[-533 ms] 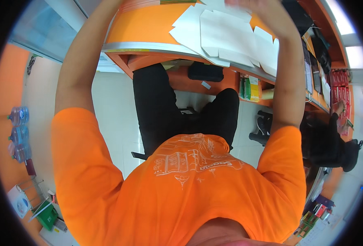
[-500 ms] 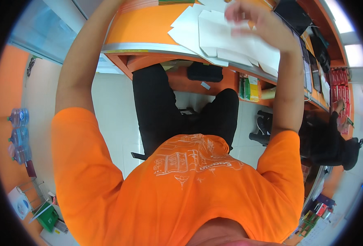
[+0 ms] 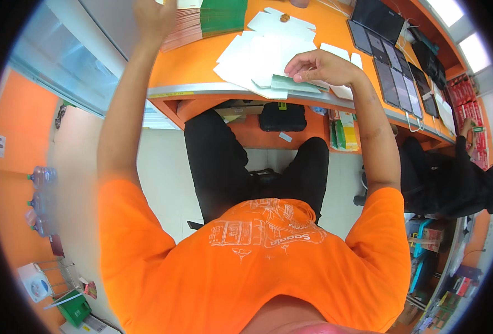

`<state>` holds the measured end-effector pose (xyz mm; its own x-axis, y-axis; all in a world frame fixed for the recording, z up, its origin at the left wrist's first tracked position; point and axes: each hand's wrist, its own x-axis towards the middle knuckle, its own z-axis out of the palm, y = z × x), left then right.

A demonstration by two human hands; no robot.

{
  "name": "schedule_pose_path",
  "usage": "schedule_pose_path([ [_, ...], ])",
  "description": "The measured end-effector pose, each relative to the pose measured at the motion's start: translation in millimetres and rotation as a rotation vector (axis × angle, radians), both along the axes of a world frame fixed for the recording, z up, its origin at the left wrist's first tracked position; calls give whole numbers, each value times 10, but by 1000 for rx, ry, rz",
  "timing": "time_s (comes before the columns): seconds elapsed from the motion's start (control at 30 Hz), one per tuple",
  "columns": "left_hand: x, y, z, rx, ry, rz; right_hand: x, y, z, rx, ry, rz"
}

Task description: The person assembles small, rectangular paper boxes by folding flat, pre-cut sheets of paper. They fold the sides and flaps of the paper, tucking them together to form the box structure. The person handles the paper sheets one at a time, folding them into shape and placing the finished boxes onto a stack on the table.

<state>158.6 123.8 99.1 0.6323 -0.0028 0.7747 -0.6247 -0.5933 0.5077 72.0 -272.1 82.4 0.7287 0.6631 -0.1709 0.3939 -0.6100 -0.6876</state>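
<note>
On the orange desk, my right hand (image 3: 325,68) is bent over a pile of flat white die-cut cartons (image 3: 252,58). Its thumb and fingers close at the upper edge of a pale green cardboard panel (image 3: 296,84) near the desk's front edge. My left hand (image 3: 154,22) reaches far forward to the upper left, beside a stack of thin green and pinkish-brown flat pieces (image 3: 218,16). The picture's top edge cuts off its fingers, so its hold is hidden.
Several phones or tablets (image 3: 394,80) with cables lie right of the cartons, near an open laptop (image 3: 377,22). A small brown object (image 3: 285,18) sits behind the pile. Under the desk a black case (image 3: 282,117) rests on a shelf. A person in black (image 3: 452,183) is at the far right.
My right hand has come down from above the cartons to the pale green panel. My left hand has come into view at the top left. The view has shifted, showing more of the desk.
</note>
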Motion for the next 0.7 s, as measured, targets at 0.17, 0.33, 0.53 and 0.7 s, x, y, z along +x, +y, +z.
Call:
schedule_pose_path([
  [0.17,-1091,-905,-144,254,221,-337,-70,59,82,14,-197,-86],
  [0.33,-1178,-1353,-432,268,341,-311,-297,122,309,58,-557,-219],
  [0.53,-1085,-1491,-329,42,259,-416,-431,33,557,165,-655,-298],
  [0.7,-1168,-1552,-171,-179,299,-519,-591,128,646,201,-893,-310],
])
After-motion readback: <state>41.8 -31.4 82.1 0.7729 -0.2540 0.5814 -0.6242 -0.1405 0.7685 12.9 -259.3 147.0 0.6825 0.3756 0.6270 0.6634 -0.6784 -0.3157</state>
